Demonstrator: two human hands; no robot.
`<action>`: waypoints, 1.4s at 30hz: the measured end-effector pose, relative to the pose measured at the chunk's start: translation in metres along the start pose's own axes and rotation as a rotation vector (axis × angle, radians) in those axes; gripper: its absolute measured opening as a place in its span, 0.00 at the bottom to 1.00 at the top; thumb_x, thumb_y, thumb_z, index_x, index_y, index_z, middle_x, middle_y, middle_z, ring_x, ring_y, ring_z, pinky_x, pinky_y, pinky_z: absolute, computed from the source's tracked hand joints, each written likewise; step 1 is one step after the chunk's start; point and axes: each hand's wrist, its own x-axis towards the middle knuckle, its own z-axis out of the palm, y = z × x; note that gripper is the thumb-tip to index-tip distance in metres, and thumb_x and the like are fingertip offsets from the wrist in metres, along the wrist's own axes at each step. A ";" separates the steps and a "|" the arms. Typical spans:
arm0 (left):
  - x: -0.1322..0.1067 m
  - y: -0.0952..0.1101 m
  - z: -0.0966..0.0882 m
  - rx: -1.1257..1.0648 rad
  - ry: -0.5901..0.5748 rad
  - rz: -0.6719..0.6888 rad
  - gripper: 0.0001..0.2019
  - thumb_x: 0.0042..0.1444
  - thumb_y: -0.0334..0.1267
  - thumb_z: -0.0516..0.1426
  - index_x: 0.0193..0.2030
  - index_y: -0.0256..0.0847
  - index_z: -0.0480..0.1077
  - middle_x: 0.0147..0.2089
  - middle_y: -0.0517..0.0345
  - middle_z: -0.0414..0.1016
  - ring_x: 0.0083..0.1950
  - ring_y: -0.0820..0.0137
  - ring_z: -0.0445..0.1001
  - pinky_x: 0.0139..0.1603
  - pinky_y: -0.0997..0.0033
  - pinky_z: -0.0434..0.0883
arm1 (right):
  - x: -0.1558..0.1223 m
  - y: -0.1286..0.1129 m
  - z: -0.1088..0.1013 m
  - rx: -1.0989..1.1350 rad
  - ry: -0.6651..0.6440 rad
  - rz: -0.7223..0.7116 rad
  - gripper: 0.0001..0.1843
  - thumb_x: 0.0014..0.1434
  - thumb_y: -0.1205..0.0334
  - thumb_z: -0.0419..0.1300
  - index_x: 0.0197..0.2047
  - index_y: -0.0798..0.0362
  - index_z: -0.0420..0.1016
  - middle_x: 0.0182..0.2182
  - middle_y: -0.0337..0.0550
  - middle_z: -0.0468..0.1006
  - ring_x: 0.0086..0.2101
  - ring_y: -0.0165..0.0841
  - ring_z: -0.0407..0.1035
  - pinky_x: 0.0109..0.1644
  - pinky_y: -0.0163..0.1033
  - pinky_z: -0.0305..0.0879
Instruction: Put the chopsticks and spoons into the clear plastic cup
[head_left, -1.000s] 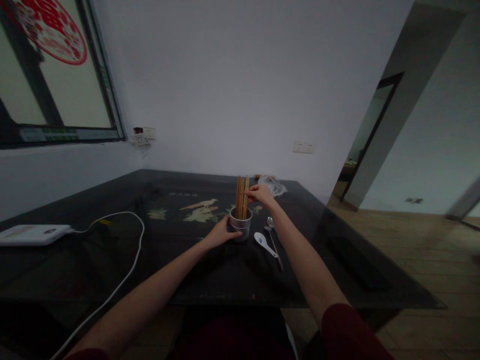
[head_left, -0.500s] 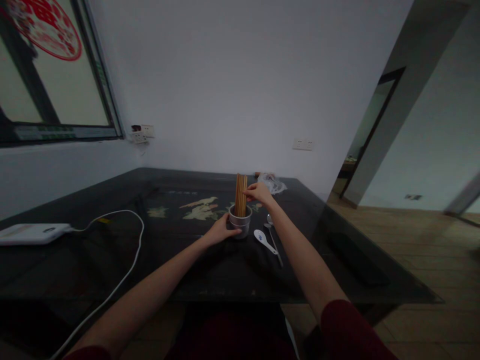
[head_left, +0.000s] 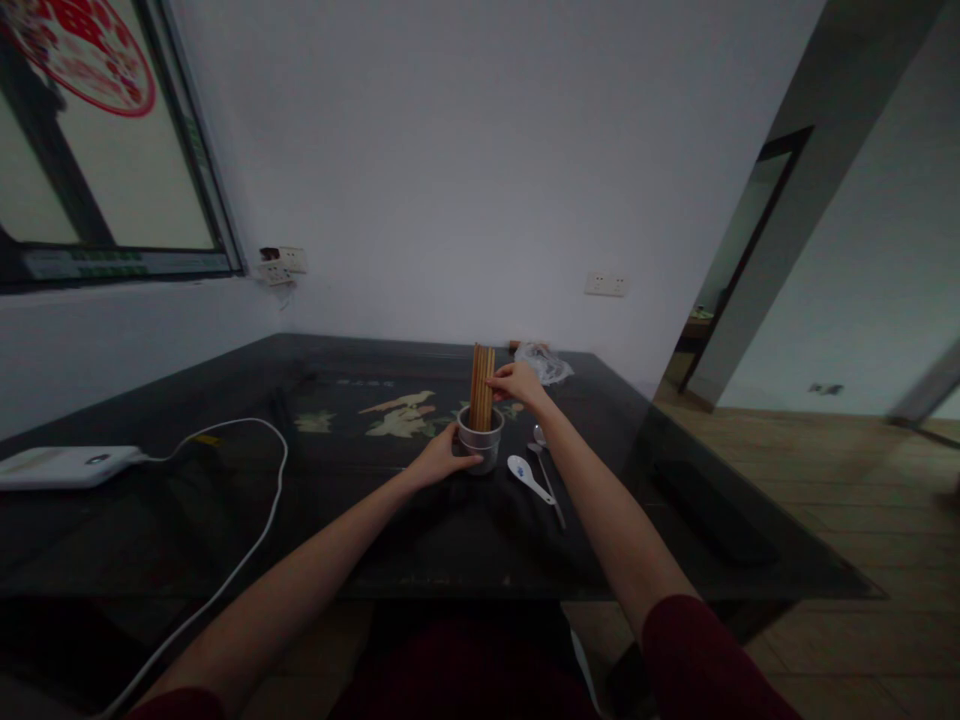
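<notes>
A bundle of wooden chopsticks (head_left: pixel 481 390) stands upright in a silvery metal cup (head_left: pixel 481 445) on the dark table. My left hand (head_left: pixel 442 460) is closed around the cup's left side, its thumb across the front. At the upper right of the bundle, my right hand (head_left: pixel 517 383) pinches the chopsticks; how many lie between its fingers I cannot tell. Just right of the cup lies a white ceramic spoon (head_left: pixel 529 480) with a blue mark. Beside it are metal spoons (head_left: pixel 541 455), partly hidden by my right forearm.
A clear plastic bag (head_left: pixel 546 364) lies at the table's back edge. On the left rests a white device (head_left: pixel 71 467) with a white cable (head_left: pixel 279 480) trailing to the front. A long black object (head_left: pixel 712 512) lies at the right. Behind the table (head_left: pixel 420 560) stands a wall.
The view has shifted very slightly. Both hands keep their places on the cup and the chopsticks.
</notes>
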 end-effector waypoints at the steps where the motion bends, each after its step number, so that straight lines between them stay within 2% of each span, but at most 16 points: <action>1: 0.000 0.000 0.000 0.001 0.001 0.003 0.37 0.42 0.43 0.66 0.58 0.35 0.59 0.56 0.41 0.69 0.54 0.57 0.71 0.56 0.54 0.67 | 0.000 0.000 0.000 0.001 -0.002 0.002 0.08 0.44 0.66 0.70 0.23 0.59 0.75 0.17 0.42 0.77 0.17 0.28 0.70 0.21 0.29 0.71; 9: 0.001 -0.002 0.000 -0.001 0.009 -0.004 0.37 0.41 0.44 0.66 0.58 0.35 0.59 0.55 0.42 0.70 0.53 0.56 0.71 0.54 0.54 0.68 | 0.001 0.003 0.002 -0.013 0.002 0.013 0.10 0.44 0.62 0.70 0.24 0.59 0.75 0.16 0.42 0.76 0.16 0.28 0.70 0.22 0.29 0.71; 19: 0.003 -0.008 -0.001 0.022 0.007 0.014 0.38 0.41 0.45 0.66 0.58 0.35 0.59 0.55 0.42 0.69 0.54 0.56 0.71 0.55 0.54 0.67 | 0.007 0.004 0.000 -0.170 -0.001 -0.034 0.11 0.49 0.61 0.68 0.24 0.59 0.74 0.17 0.43 0.77 0.18 0.28 0.70 0.24 0.28 0.70; 26: 0.002 -0.004 -0.001 0.003 0.011 0.012 0.37 0.40 0.44 0.67 0.57 0.35 0.60 0.53 0.43 0.71 0.53 0.56 0.71 0.55 0.54 0.67 | 0.005 -0.004 -0.002 -0.157 -0.037 -0.004 0.13 0.49 0.60 0.67 0.22 0.59 0.72 0.16 0.42 0.76 0.17 0.27 0.69 0.23 0.28 0.69; 31: 0.001 -0.002 -0.001 0.013 0.014 0.016 0.37 0.41 0.43 0.66 0.58 0.35 0.60 0.55 0.42 0.70 0.54 0.55 0.71 0.54 0.54 0.68 | 0.003 -0.002 0.000 -0.143 -0.038 0.001 0.12 0.50 0.60 0.67 0.24 0.60 0.73 0.16 0.42 0.76 0.17 0.27 0.69 0.23 0.28 0.69; 36: 0.003 -0.005 -0.001 0.016 0.014 0.016 0.37 0.41 0.44 0.67 0.57 0.35 0.60 0.55 0.41 0.70 0.53 0.55 0.71 0.54 0.54 0.68 | 0.003 0.000 0.001 -0.113 -0.056 0.008 0.12 0.51 0.61 0.66 0.23 0.59 0.71 0.16 0.43 0.76 0.16 0.27 0.68 0.22 0.29 0.69; 42: 0.005 -0.011 -0.001 -0.001 0.010 0.019 0.36 0.40 0.44 0.67 0.56 0.36 0.61 0.54 0.43 0.71 0.52 0.56 0.72 0.54 0.55 0.68 | 0.001 0.001 0.000 -0.181 -0.039 0.000 0.13 0.49 0.58 0.67 0.23 0.59 0.73 0.17 0.43 0.76 0.17 0.28 0.69 0.23 0.30 0.69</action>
